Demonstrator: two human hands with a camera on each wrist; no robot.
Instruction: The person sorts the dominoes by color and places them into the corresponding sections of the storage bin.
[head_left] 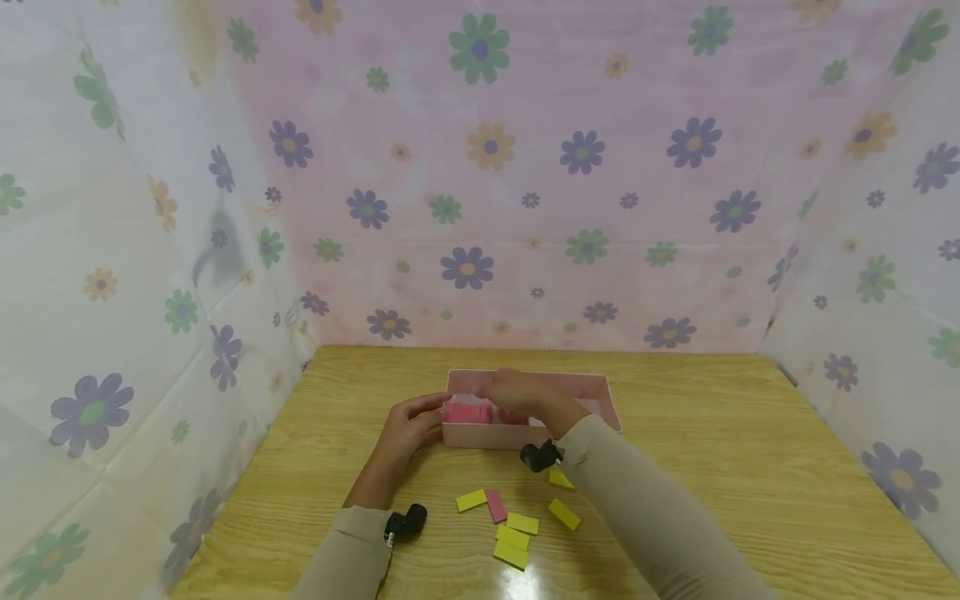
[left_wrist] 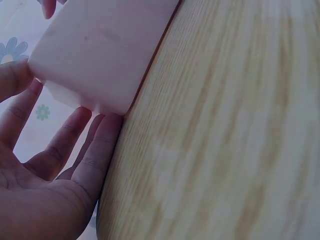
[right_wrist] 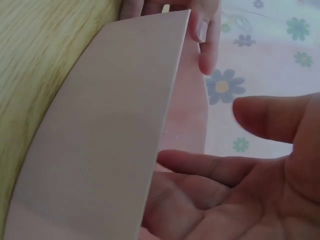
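A long pale pink box (head_left: 480,437) lies across the table, with bright pink pieces (head_left: 467,413) at its left end and a reddish piece (head_left: 512,417) beside them. At the left end wall is my left hand (head_left: 405,429), its fairly straight fingertips touching the wall (left_wrist: 100,50) in the left wrist view. My right hand (head_left: 521,394) reaches over the front wall into the box. In the right wrist view its thumb stands apart, and its fingers (right_wrist: 210,167) extend behind the wall (right_wrist: 95,115), which partly hides them. No piece shows between thumb and fingers.
Several yellow flat blocks (head_left: 512,556) and one pink block (head_left: 496,506) lie on the wooden table (head_left: 675,467) in front of the box. One yellow block (head_left: 560,478) is partly covered by the right forearm. Flowered cloth (head_left: 525,167) encloses the back and sides.
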